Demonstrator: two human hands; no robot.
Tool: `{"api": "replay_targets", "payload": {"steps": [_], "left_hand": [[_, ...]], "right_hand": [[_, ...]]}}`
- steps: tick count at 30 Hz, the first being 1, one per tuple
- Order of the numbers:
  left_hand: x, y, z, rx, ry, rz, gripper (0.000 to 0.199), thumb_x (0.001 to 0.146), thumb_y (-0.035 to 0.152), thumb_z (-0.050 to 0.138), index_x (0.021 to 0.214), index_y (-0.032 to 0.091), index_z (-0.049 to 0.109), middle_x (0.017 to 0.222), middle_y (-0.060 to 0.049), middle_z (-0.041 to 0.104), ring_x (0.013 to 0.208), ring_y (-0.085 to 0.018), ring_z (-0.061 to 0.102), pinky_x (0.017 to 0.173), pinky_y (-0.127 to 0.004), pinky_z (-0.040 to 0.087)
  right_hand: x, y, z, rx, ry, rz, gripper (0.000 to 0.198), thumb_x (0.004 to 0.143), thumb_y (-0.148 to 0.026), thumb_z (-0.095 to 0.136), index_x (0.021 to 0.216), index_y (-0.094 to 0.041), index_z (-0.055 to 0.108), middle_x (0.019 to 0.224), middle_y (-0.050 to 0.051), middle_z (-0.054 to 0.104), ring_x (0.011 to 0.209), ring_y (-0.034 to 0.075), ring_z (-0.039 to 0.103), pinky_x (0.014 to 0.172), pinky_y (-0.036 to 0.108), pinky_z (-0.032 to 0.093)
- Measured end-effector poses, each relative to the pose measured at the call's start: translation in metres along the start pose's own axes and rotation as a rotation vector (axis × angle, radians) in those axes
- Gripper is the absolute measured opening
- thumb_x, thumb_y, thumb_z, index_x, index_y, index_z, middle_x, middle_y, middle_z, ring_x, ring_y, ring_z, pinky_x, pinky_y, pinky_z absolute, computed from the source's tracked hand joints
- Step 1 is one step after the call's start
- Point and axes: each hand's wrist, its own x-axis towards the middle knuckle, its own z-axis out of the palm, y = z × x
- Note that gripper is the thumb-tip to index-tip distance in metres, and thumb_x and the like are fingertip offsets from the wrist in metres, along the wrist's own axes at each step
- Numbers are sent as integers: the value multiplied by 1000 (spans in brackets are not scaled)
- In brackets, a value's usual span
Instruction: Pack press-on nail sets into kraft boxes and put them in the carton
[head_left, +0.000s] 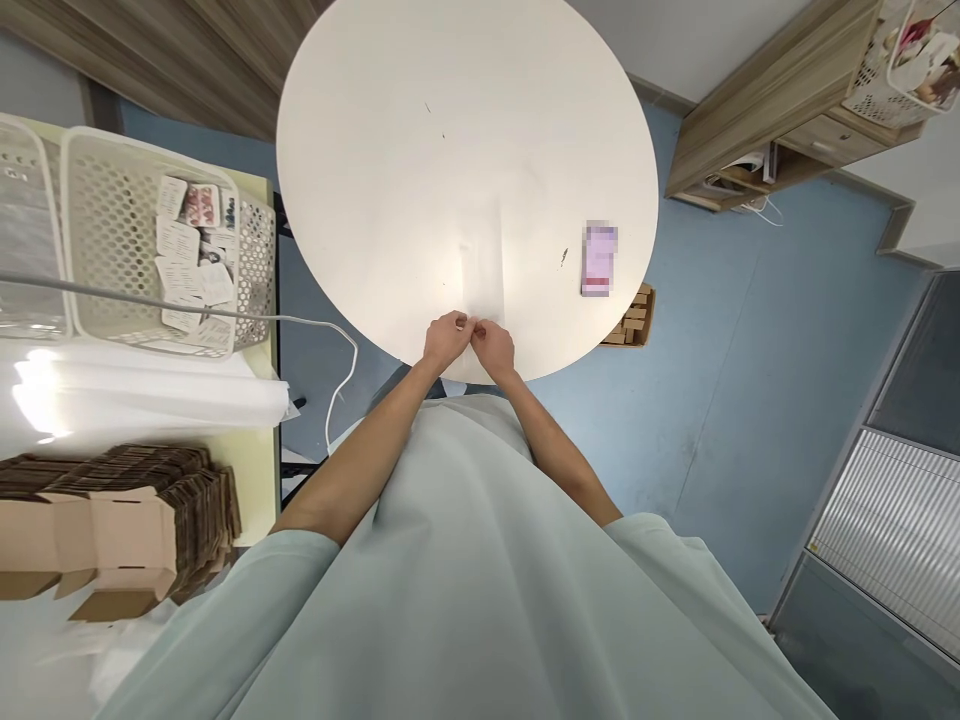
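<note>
Both my hands meet at the near edge of a round white table (390,200). My left hand (448,338) is closed in a pinch, its fingertips against those of my right hand (493,348), which is pinched too. Between them they grip the near end of a thin translucent plastic sheet (484,270), which lies flat and stretches away from me over the tabletop. It nearly blends into the white surface, so whether it is a single sheet or a bag I cannot tell. A pixelated pinkish-purple rectangular thing (598,260) lies to the right on the table.
On the left side table stand a white perforated basket (112,220) with printed cards or packets, a white roll (225,395) and stacked flat brown cardboard boxes (127,520). A white cable (345,375) hangs nearby. A box of small brown pieces (634,318) sits low at right.
</note>
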Motion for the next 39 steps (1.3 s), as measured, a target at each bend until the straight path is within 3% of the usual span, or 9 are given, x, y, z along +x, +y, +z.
{"api": "replay_targets", "payload": {"steps": [8,13,16,25,28,30,33,36,39], "left_hand": [[20,-12,6,41,12,-48,33,99,35,55,119,24,79,117,-10,83,109,-30,76,95,-44,60],[25,-11,5,152,-26,-66,33,107,41,50,120,23,74,124,-12,80,113,-31,73,93,-44,59],[25,-7,4,167,-42,-64,34,108,44,48,122,24,72,119,-13,80,108,-33,73,88,-46,59],[24,-2,11,300,-4,-8,42,106,43,44,130,19,69,105,-21,78,105,-43,73,87,-58,57],[19,2,9,359,6,-15,43,106,35,42,137,17,65,114,-23,76,112,-44,72,92,-59,56],[13,5,6,394,49,62,47,106,29,41,147,14,59,133,-26,71,125,-43,67,99,-58,54],[2,7,3,443,63,351,54,105,23,39,157,12,51,161,-26,54,150,-40,51,116,-58,47],[-5,1,2,454,-67,624,56,108,24,36,161,14,50,174,-21,42,164,-36,35,129,-58,34],[-11,-10,3,431,-162,716,61,110,40,43,166,17,47,177,-20,39,168,-36,30,133,-59,28]], "right_hand": [[-6,10,-10,36,6,-22,17,104,-36,65,112,-25,76,114,6,81,105,24,75,100,39,60],[-5,22,-32,46,157,98,22,106,-38,63,120,-24,73,123,10,78,105,23,74,100,38,59],[1,27,-37,50,146,177,30,103,-42,69,125,-23,70,129,12,77,108,25,75,102,40,58],[15,33,-26,159,138,235,22,100,-42,70,103,-21,73,116,12,81,109,25,76,100,38,59],[15,35,-25,195,143,243,24,99,-43,71,106,-20,73,118,12,81,111,24,77,100,37,59],[15,36,-24,210,139,245,25,99,-44,71,107,-21,73,119,12,81,112,24,77,99,36,59],[16,38,-26,214,138,242,25,98,-45,72,105,-22,74,117,11,82,111,24,77,98,36,60],[17,39,-29,203,131,233,25,98,-46,72,105,-22,74,115,10,82,109,23,78,98,35,60],[18,42,-32,225,126,235,27,97,-46,73,107,-21,74,114,9,83,105,22,79,96,35,61]]}}
